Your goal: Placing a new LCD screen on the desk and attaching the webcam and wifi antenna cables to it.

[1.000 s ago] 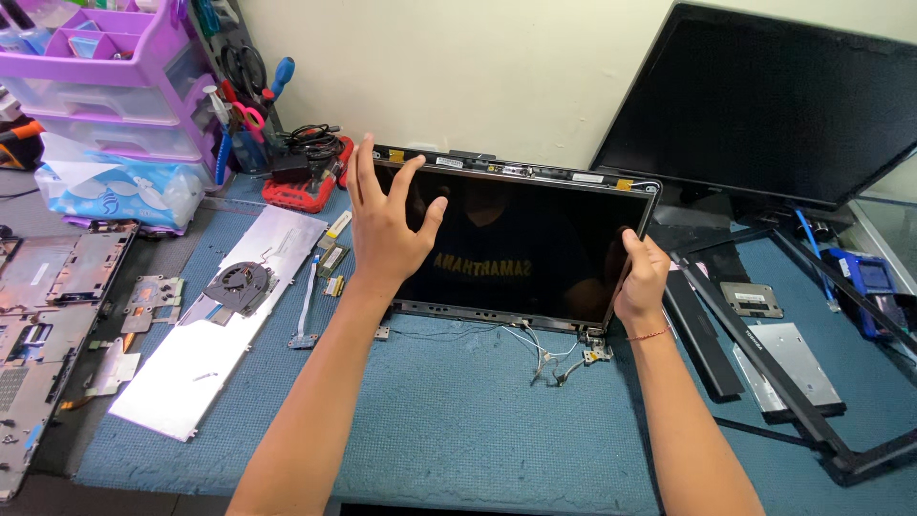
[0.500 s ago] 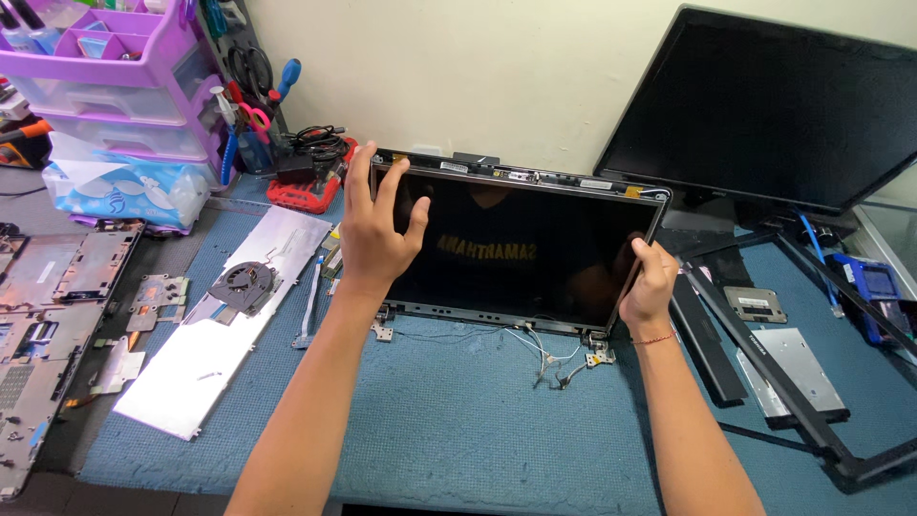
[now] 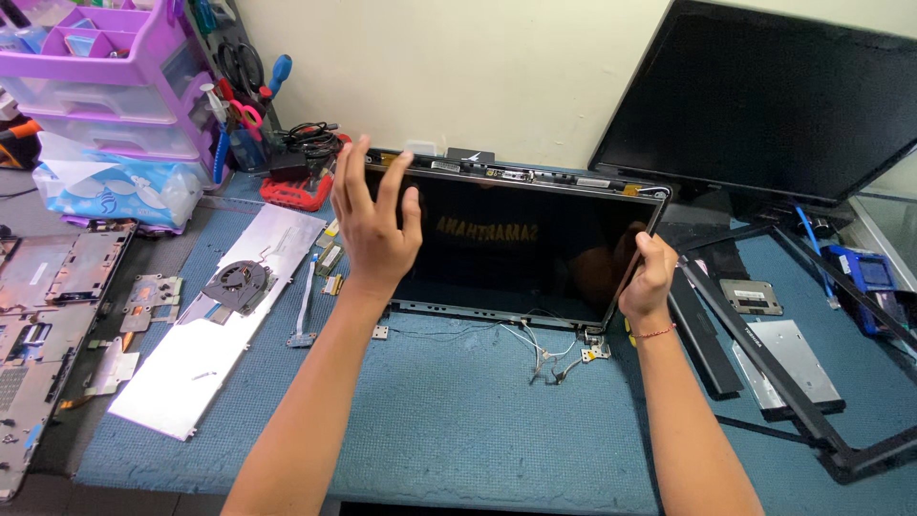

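A bare laptop screen panel (image 3: 521, 250) in a thin metal frame lies on the blue mat (image 3: 478, 430), loose wires (image 3: 549, 354) trailing from its near edge. My left hand (image 3: 374, 225) is spread open at the panel's left side, fingers pointing up over the left edge. My right hand (image 3: 647, 277) pinches the panel's right edge near the lower corner. The dark glass reflects the hands.
A large black monitor (image 3: 774, 105) leans on the wall at the right. A black bezel frame (image 3: 812, 373), a drive (image 3: 788, 358) and a battery bar (image 3: 702, 334) lie right. A cooling fan (image 3: 234, 284), silver plate (image 3: 220, 334), laptop base (image 3: 33, 334) and purple drawers (image 3: 105, 76) are left.
The panel's far edge has tipped lower toward the mat. My left hand has slid from the glass to the left edge, and my right hand keeps its grip on the right edge.
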